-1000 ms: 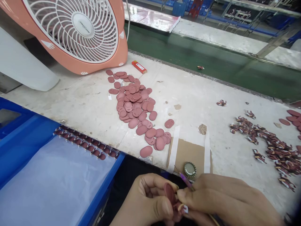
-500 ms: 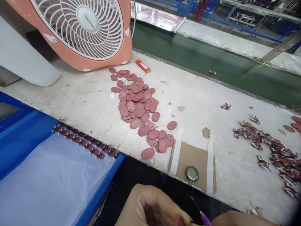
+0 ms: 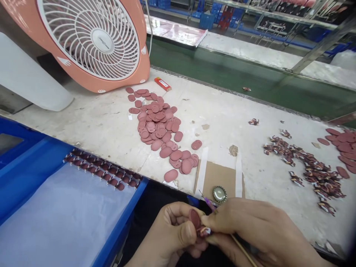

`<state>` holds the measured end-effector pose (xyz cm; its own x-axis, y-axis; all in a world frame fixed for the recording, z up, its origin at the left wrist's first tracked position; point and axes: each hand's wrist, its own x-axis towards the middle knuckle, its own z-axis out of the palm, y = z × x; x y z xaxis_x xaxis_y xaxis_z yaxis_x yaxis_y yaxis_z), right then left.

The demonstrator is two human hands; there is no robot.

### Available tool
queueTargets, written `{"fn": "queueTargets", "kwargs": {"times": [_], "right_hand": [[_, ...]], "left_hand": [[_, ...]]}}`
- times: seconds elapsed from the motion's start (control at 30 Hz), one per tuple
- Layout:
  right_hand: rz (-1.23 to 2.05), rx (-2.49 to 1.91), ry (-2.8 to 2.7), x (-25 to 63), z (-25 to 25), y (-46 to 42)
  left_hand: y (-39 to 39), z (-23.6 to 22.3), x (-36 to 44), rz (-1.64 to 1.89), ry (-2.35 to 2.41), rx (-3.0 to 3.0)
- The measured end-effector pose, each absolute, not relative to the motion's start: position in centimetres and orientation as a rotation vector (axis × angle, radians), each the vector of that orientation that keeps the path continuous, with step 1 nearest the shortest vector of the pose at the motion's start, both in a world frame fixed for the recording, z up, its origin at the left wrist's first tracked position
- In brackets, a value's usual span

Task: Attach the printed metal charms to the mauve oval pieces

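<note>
My left hand (image 3: 174, 233) pinches a dark red oval disc (image 3: 195, 218) between thumb and fingers. Just below the disc, where both hands meet, is a small brown and white figure (image 3: 205, 232); my right fingertips press against it. A thin needle tool with a purple grip (image 3: 209, 204) is held in my right hand (image 3: 250, 224), its fine tip pointing up and left. A thin tan stick (image 3: 242, 249) passes under that hand. Right behind the fingers, an upturned bottle cap (image 3: 219, 194) sits on a cardboard piece (image 3: 218, 176) fixed with white tape.
Loose oval discs (image 3: 160, 126) lie heaped on the worktable (image 3: 94, 126), with more discs (image 3: 345, 146) far right. Small figures (image 3: 314, 167) are piled at right. A blue tray (image 3: 122, 228) at left holds rows of assembled pieces (image 3: 102, 170). An orange fan (image 3: 122, 83) stands behind.
Both hands have risen further into view. The right hand has moved left to meet the left hand at the disc, and the small figure now shows. The camera view has shifted slightly.
</note>
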<state>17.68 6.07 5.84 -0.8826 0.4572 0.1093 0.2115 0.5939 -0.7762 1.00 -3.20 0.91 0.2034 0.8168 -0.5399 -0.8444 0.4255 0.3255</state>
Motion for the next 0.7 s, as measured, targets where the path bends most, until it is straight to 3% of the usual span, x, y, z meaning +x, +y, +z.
{"fn": "queueTargets", "kwargs": {"times": [0.43, 0.7], "right_hand": [[1.125, -0.499, -2.449, 17.6, 5.7, 5.3], [0.755, -0.509, -2.440, 18.5, 6.5, 4.8]], "left_hand": [[-3.7, 0.9, 1.2, 1.163, 0.697, 0.027], [-4.2, -0.6, 1.2, 1.192, 0.615, 0.093]]}}
